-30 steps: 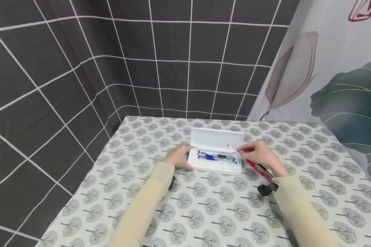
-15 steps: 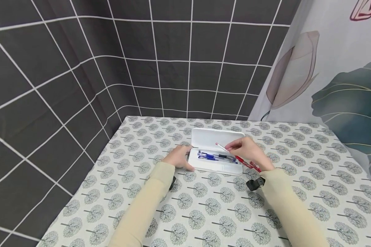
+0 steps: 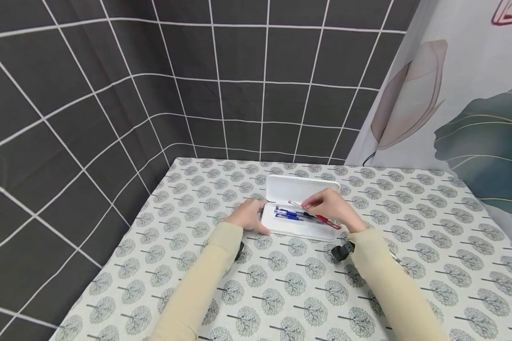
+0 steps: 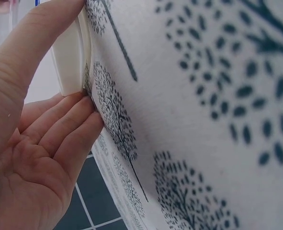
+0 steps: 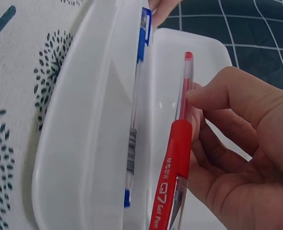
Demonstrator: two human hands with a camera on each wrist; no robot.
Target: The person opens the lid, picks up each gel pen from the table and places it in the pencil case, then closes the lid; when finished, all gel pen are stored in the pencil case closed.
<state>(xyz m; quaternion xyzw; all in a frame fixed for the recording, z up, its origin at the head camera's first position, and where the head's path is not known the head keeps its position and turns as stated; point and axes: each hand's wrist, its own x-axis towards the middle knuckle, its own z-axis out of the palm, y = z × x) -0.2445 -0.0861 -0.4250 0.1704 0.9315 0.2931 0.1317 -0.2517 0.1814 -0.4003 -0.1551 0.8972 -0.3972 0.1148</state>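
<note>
A white pencil case [image 3: 320,233] lies on the table with its lid [image 3: 281,187] raised at the back. Several pens [image 3: 287,215] with blue ends, one also with a black part, lie inside its tray. My left hand [image 3: 248,216] holds the case's left end, thumb in front and fingers behind; the left wrist view shows the fingers [image 4: 67,120] against the case's corner. Over the tray, my right hand [image 3: 332,208] pinches a red gel pen [image 5: 172,158] between thumb and fingers. Its clear end points left, and its red end tilts towards the front right.
The table has a white cloth [image 3: 239,265] printed with trees. Beside the right sleeve, a thin pen-like thing [image 3: 398,262] is partly hidden. A dark gridded curtain [image 3: 239,99] hangs behind, and a pale patterned one [image 3: 409,104] on the right.
My right hand has moved left with the red gel pen, from beside the case's right end to over its tray. The left hand keeps its hold on the case.
</note>
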